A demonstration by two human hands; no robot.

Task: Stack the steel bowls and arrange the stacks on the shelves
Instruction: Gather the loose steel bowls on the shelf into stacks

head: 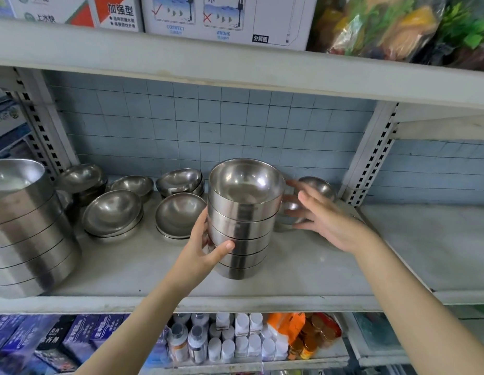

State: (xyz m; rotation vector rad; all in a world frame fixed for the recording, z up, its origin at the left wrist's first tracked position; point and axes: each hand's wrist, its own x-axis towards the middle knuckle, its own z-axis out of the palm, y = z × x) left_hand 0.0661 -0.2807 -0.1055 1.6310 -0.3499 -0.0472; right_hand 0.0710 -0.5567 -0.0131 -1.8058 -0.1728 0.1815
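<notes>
- One stack of steel bowls (243, 228) stands at the middle of the shelf (303, 282). I count about five bowls nested in it.
- One tall stack of larger bowls (27, 234) is at the far left, cut off by the frame edge.
- Five low piles of bowls (112, 212) sit between the two stacks.
- Two small bowls (318, 186) at the back right are half hidden behind the right hand, blurred and hard to count.
- I cannot tell whether the middle stack's base rests on the shelf or hangs just above it.
- The left hand (203, 247) grips the middle stack low on its left side, thumb across the front and fingers curled round behind.
- The right hand (330, 223) is just right of that stack, its fingers straight and spread toward the small bowls. Whether it touches them is unclear.
</notes>
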